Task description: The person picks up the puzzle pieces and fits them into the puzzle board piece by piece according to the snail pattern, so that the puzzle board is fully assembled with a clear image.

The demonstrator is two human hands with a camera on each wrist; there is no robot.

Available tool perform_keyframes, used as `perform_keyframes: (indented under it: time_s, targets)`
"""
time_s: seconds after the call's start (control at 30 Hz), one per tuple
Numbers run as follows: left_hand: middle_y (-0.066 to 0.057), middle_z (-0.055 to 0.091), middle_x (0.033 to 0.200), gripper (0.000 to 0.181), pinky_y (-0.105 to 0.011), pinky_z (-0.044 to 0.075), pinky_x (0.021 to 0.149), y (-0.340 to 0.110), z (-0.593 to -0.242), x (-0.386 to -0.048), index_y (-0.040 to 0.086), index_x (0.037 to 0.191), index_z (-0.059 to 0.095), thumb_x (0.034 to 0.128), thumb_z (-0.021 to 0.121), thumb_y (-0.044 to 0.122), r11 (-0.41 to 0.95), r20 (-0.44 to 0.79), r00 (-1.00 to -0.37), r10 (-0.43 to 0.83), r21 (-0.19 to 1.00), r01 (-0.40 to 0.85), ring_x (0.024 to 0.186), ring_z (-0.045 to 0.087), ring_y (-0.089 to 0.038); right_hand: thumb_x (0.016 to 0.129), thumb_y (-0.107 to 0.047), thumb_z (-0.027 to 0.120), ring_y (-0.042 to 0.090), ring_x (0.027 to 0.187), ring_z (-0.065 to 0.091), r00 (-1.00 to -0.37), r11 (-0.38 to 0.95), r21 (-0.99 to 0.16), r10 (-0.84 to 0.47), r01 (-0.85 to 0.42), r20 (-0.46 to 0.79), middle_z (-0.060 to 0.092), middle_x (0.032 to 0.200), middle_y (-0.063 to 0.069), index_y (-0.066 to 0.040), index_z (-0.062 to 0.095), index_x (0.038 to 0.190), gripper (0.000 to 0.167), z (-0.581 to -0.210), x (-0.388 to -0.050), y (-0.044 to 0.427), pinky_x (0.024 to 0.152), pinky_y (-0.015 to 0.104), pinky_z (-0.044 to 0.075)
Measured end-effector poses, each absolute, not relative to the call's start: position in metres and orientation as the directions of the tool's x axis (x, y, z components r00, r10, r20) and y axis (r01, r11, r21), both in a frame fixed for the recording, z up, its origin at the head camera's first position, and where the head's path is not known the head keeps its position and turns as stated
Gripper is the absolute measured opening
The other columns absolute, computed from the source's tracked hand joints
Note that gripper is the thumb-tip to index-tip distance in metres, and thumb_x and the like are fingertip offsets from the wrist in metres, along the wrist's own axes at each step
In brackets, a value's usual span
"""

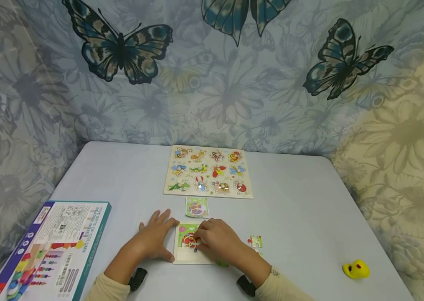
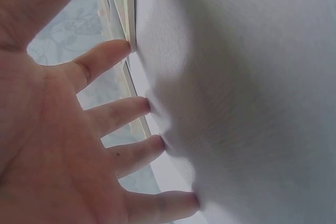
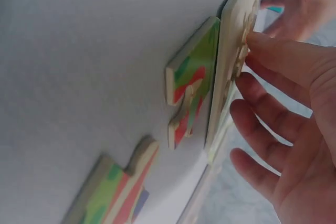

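The puzzle looks partly done. In the tray [image 1: 193, 258], which lies flat on the bench [image 1: 298, 217] in front of the person, the far part is covered with green and red picture, starting from the green corner [image 1: 184, 228] at far left. A strip along the near side shows bare wood, so that part seems left to fill. At least two pieces lie outside: a loose piece [image 1: 255, 241] to the right of the tray, past the right forearm, and an edge piece [image 3: 202, 51] just beside the tray's right side. The card [image 1: 197, 207] lies just beyond the tray, and beyond that the insect board [image 1: 209, 171].

The left hand [image 1: 154, 238] is spread wide at the tray's left side and grips nothing. Its forefinger touches the far left corner and its thumb reaches the near left corner, as if steadying the tray, while the other fingertips rest on the bench.

The right hand [image 1: 219, 237] comes over the tray from the near right, palm down, with thumb and forefinger brought together at a red piece [image 1: 188, 241] inside the tray. They appear to pinch it, though the wrist view is nearly edge-on. The remaining fingers are bent loosely and hold nothing.
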State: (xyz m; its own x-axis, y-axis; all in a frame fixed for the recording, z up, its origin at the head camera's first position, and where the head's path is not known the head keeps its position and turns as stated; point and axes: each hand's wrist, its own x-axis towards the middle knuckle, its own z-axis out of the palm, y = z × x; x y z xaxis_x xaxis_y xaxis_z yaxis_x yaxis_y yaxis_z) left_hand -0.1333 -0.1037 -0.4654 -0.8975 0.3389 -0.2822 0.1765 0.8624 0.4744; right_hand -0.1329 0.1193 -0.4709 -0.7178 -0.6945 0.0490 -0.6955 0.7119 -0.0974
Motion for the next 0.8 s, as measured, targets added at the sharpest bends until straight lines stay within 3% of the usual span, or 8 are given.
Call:
perform_keyframes:
  time_s: [0.8]
  targets:
    - [-0.019,0.030,0.156,0.086,-0.082,0.018,0.097,-0.1033,-0.4646,-0.1311,0.016,0.130,0.056,0.0541,0.095,0.029,0.862,-0.277,-0.898,0.341,0.473,0.182,0.144,0.018,-0.048,0.083,-0.030,0.076,0.012,0.094,0.060,-0.732,0.732,-0.017,-0.679,-0.681,0.055,0.067,0.098,-0.007,-0.023,0.073,0.105,0.023,-0.4697,-0.1279,0.1147,0.094,0.032,0.048]
